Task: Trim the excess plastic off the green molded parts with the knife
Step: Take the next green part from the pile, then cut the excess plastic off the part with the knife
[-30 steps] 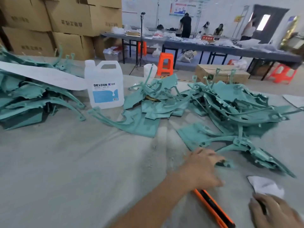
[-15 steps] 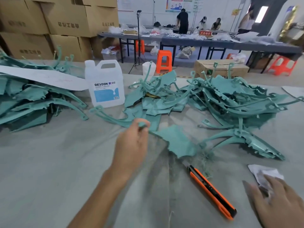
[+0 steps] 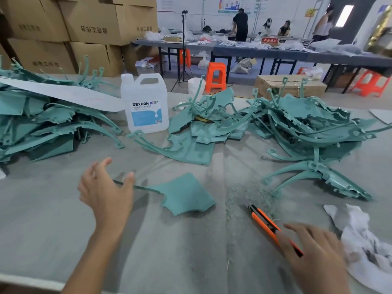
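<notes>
Left hand (image 3: 106, 194) fingers spread, empty; right hand (image 3: 316, 259) flat over knife (image 3: 263, 221) tail, no grip. Part (image 3: 186, 194) left of knife unheld, might skid mid-cut.

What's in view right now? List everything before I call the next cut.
Flat part: one, green, table middle, thin stem pointing left.
Knife: one, orange and black, right of flat part.
Piles of parts: three, green, left, centre, right.
Curved part: one, green, before the right pile.
Jug: one, white, between left and centre piles.
Shavings: scattered, green, by knife tip.
Crumpled paper: one, white, far right.
Boxes: stacked, brown, back left.
Stools: several, orange, floor behind.
Left hand: one, open, over the stem.
Right hand: one, open, over knife's rear end.
</notes>
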